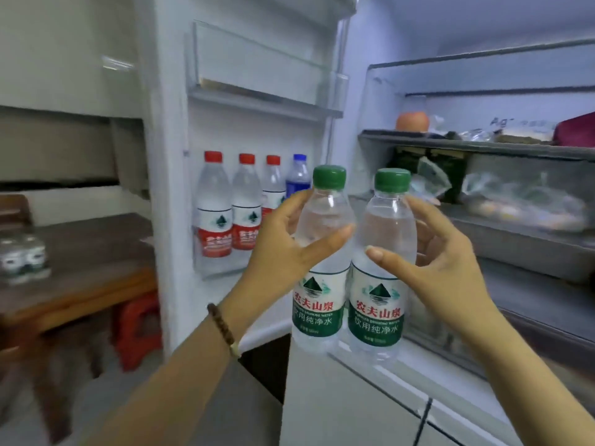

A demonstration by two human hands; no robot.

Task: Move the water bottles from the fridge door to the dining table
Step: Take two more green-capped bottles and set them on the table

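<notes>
1 red stool [138, 329], 1 orange-red fruit [412, 121], clear food bags [521, 201]

table btls [22, 259] blurred | blue-cap btl [297, 175] lower half hidden

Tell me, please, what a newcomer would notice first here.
Two green-capped water bottles fill the centre, upright side by side, one in the left hand, one in the right hand. Behind them, three red-capped bottles and a blue-capped bottle sit in the fridge door shelf.

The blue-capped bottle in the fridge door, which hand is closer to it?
Left. The left hand, gripping one green-capped bottle, is just beside the blue-capped bottle; the right hand grips the second green-capped bottle farther right.
</notes>
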